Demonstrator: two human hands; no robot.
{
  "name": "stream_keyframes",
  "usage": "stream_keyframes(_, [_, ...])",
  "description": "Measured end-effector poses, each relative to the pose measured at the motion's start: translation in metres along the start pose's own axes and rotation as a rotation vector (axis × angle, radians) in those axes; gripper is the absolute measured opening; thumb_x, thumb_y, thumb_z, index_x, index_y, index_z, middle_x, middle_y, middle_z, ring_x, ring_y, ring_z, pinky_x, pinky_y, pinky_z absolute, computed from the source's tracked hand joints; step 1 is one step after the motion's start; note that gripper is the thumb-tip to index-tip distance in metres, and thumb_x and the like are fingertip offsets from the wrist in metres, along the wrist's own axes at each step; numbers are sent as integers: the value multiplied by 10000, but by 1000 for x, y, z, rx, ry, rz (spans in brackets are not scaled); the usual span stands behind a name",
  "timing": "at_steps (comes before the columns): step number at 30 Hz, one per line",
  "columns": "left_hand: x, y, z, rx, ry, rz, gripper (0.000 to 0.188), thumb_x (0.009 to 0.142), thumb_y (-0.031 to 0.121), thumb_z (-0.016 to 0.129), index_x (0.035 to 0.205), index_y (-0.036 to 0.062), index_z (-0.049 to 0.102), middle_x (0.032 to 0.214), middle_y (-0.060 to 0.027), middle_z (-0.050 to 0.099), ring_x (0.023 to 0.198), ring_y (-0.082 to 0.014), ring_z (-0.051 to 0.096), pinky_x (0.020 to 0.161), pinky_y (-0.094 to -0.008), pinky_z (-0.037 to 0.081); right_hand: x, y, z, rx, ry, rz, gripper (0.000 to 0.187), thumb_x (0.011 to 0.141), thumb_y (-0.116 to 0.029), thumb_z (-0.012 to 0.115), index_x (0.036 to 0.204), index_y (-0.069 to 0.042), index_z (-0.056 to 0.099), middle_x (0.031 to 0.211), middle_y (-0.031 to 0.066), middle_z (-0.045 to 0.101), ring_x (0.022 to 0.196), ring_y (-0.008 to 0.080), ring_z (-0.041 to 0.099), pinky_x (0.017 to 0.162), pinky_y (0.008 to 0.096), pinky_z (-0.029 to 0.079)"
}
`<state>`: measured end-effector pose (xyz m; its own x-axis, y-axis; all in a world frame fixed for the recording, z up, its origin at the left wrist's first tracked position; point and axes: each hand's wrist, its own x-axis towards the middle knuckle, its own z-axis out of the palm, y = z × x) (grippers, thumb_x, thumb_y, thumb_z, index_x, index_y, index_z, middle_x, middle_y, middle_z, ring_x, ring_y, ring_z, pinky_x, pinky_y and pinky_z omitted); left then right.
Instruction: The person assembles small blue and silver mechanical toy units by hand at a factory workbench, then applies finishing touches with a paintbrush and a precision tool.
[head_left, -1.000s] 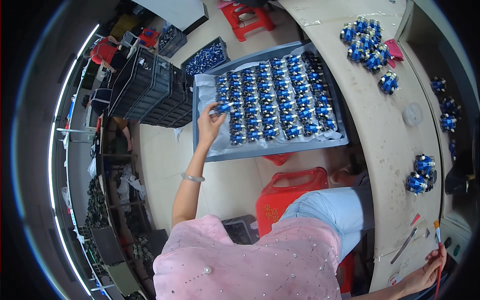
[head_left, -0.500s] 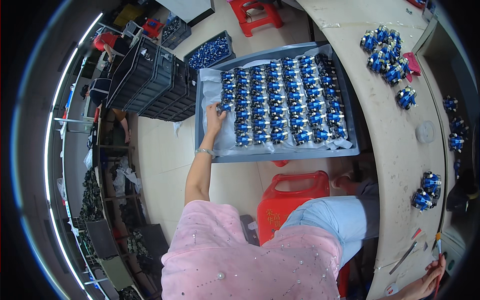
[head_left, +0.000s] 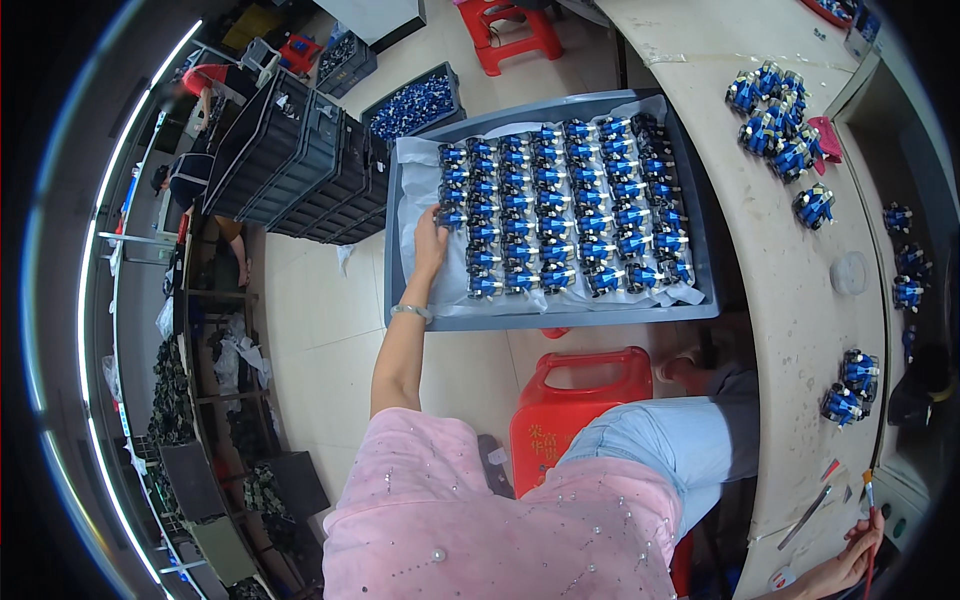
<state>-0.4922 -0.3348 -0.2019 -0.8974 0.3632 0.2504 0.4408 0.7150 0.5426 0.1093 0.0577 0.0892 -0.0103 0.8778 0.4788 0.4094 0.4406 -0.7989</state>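
Head view – left hand [head_left: 431,243] fingertips hidden among tray's [head_left: 560,318] blue parts [head_left: 560,205], grip unclear, right hand [head_left: 845,568] pinching brush [head_left: 868,520], edge-cropped

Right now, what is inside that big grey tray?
The tray holds rows of blue parts on white paper. The left hand touches one row. The tray's floor is covered.

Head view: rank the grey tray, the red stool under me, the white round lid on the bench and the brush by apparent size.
1. grey tray
2. red stool
3. and 4. white round lid and brush: both small, too close to rank.
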Motion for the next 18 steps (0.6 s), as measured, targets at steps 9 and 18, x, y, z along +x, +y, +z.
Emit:
stream_keyframes(9, [-4,8,25,129,-18,-25,564,740,106,663,1259,-23,483,1096,-236,586,1028,-378,556,912,-420,430,2,47,-45,-133,-2,112,312,967,-210,486,1021,67,618,836,83,585,713,148,499,650,269,398])
stream_keyframes(18, [30,-44,-24,568,292,187,740,817,285,637,1334,-139,322,1381,-307,352,1275,-425,329,1094,-453,231,-12,46,-28,11,26,288,208,893,-74,587,1050,48,647,882,110,673,722,103,595,674,223,478])
